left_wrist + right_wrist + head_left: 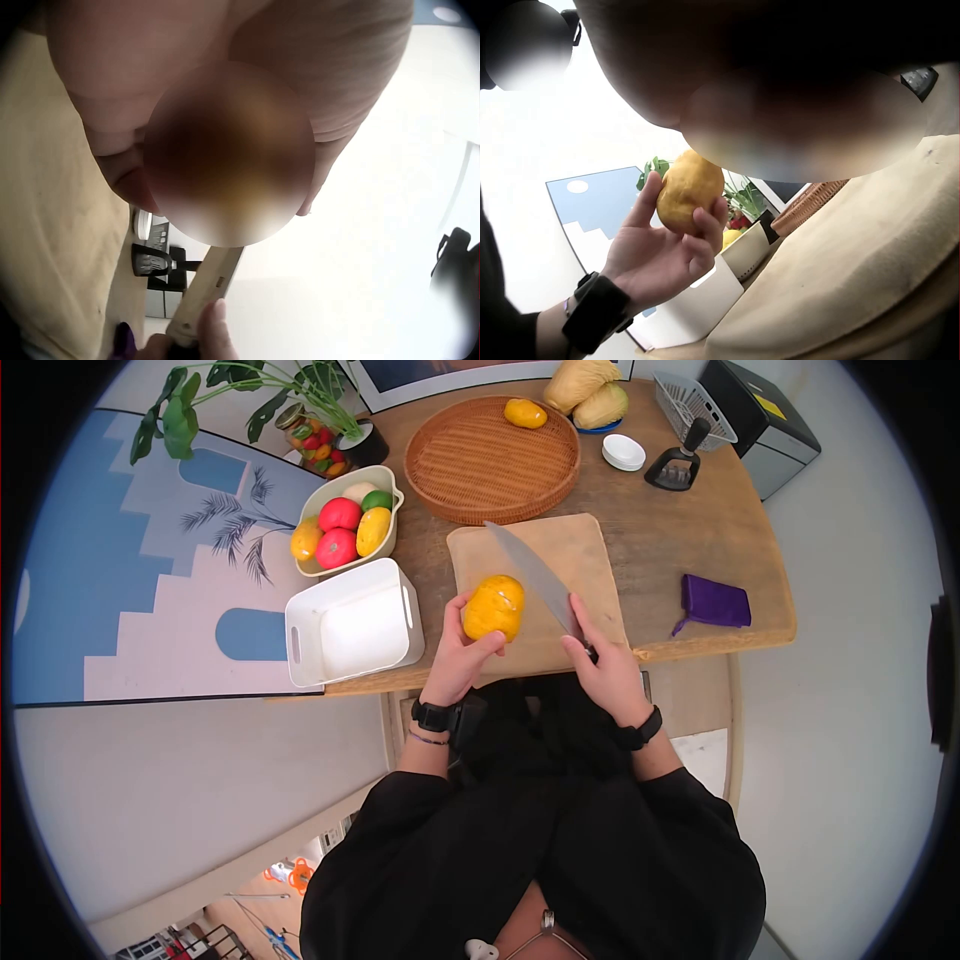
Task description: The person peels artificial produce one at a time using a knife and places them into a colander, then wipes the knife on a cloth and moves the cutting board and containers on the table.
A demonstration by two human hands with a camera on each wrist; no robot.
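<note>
A lumpy, oblong yellow fruit [494,608] is held over the cutting board [580,560] in my left hand [458,658], thumb on one side and fingers on the other. My right hand [610,678] grips a kitchen knife [535,573] by its dark handle, mostly hidden in the palm. The blade points away from me and to the left, passing to the right of the fruit. In the right wrist view the fruit [691,193] shows whole skin with dents. The left wrist view has the knife blade [210,285] beyond a blurred area over the left hand.
Left of the board stand a white bin [355,625] and a cream basket [398,510] of fruit. Behind lies a round wicker tray [490,460] with a yellow fruit [525,413]. A purple pouch [716,601] and a black-handled tool [675,468] are on the right.
</note>
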